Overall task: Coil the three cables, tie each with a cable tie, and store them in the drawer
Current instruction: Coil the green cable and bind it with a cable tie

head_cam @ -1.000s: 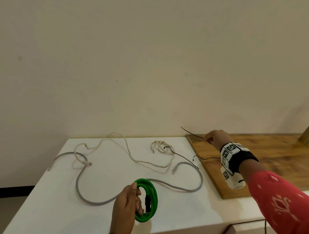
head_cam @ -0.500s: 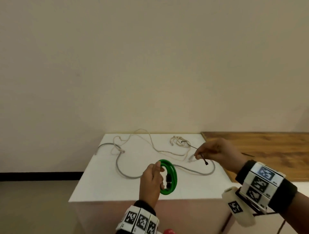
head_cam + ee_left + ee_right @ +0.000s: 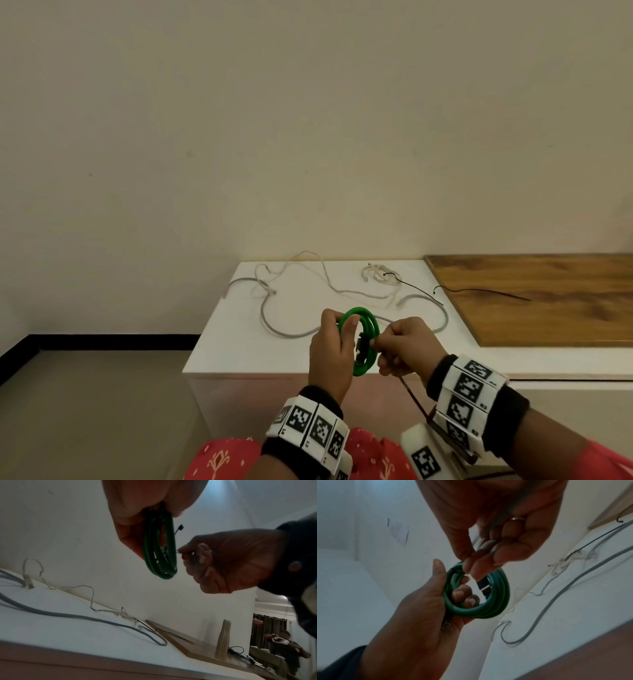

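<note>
My left hand point(image 3: 330, 346) grips the green cable coil point(image 3: 363, 339) upright above the white table's point(image 3: 239, 342) front edge so its loops stay bunched, while my right hand point(image 3: 406, 344) pinches a black cable tie point(image 3: 179, 528) at its rim, ready to thread it.

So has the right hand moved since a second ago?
Yes. The right hand left the wooden board and came leftward to the green coil over the white table.

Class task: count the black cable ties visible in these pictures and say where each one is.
3. One cable tie is pinched in the right hand at the green coil; one lies across the white table; one lies on the wooden board. Others may be hidden.
</note>
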